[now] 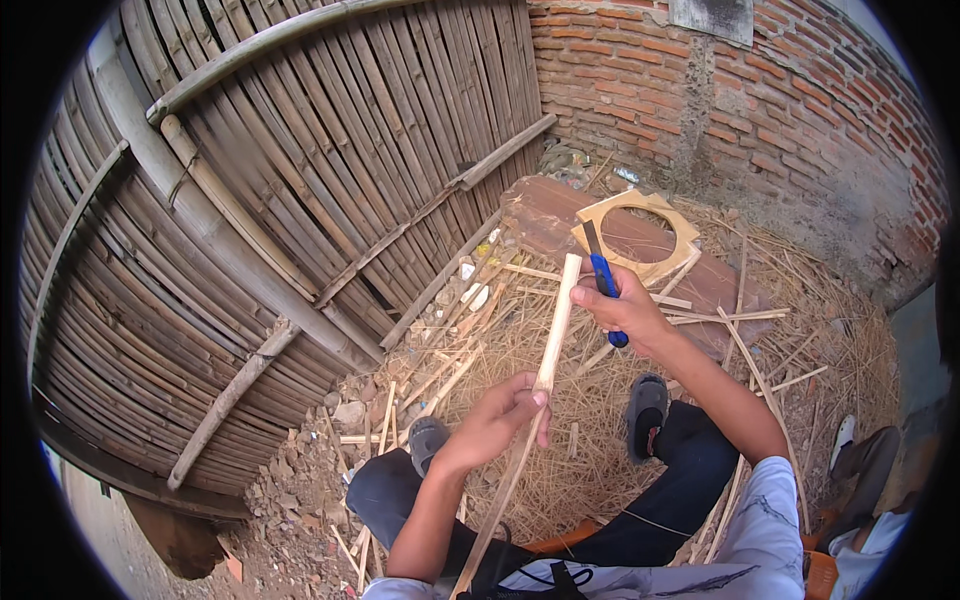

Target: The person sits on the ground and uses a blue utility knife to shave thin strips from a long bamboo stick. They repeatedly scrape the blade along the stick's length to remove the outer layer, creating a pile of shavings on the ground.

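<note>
My left hand is closed around a long pale bamboo strip. The strip slants up in front of me, and its lower end runs down toward my lap. In my right hand is a blue-handled knife, its dark blade pointing up and away from me. The fingertips of that hand touch the strip near its upper end, or lie right beside it. The blade stands apart from the strip.
A brown board lies on the ground ahead, bearing a pale frame with a round hole. Shavings and loose strips cover the ground. A bamboo wall rises at left, a brick wall beyond. Another person's leg shows at right.
</note>
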A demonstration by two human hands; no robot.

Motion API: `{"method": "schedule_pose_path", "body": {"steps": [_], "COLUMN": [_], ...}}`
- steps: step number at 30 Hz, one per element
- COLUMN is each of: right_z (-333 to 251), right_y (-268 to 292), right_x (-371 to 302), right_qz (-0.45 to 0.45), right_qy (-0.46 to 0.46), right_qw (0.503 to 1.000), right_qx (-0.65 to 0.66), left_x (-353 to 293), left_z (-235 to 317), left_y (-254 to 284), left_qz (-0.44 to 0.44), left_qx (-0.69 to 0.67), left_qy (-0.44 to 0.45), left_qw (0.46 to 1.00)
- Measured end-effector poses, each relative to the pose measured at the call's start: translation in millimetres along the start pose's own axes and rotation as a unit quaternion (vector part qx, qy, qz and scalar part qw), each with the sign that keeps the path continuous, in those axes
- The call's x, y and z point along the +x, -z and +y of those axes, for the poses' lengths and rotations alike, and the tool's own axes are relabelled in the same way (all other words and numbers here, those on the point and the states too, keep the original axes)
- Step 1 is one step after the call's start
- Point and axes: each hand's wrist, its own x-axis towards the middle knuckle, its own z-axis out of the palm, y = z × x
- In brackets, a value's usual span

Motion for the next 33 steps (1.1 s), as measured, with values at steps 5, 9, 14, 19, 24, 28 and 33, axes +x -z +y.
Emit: {"method": "schedule_pose_path", "body": {"steps": [5,9,14,19,24,28,33], "right_z": [15.8,21.5,25.3,24.8,23.7,26.2,25.2], "right_y": [-4.0,-8.9,-3.2,-0.4,6.1,9.1,11.3], "right_x": [2.1,-2.9,-9.5,-16.7,-22.5,-22.8,-22.6], "right_qz": [0.008,0.025,0.029,0.010,0.023,0.041,0.065], "right_qy": [0.004,0.019,0.015,0.013,0.016,0.014,0.021], "right_qw": [1.000,0.999,0.999,0.999,0.999,0.998,0.998], "right_qx": [-0.010,-0.013,0.012,0.041,0.030,0.036,-0.011], "left_x": [0.8,1.1,0.5,0.9,5.4,9.8,12.0], "left_z": [-8.8,-21.0,-23.4,-51.2,-54.0,-58.2,-60.7], "left_y": [2.8,1.6,-10.2,-2.8,-6.0,-8.7,-10.7], "left_qz": [-0.019,-0.048,-0.053,-0.129,-0.124,-0.117,-0.097], "left_qx": [-0.127,-0.176,-0.192,-0.339,-0.348,-0.334,-0.321], "left_qy": [0.040,0.053,0.096,0.076,0.082,0.084,0.097], "left_qw": [0.991,0.982,0.975,0.929,0.926,0.932,0.937]}}
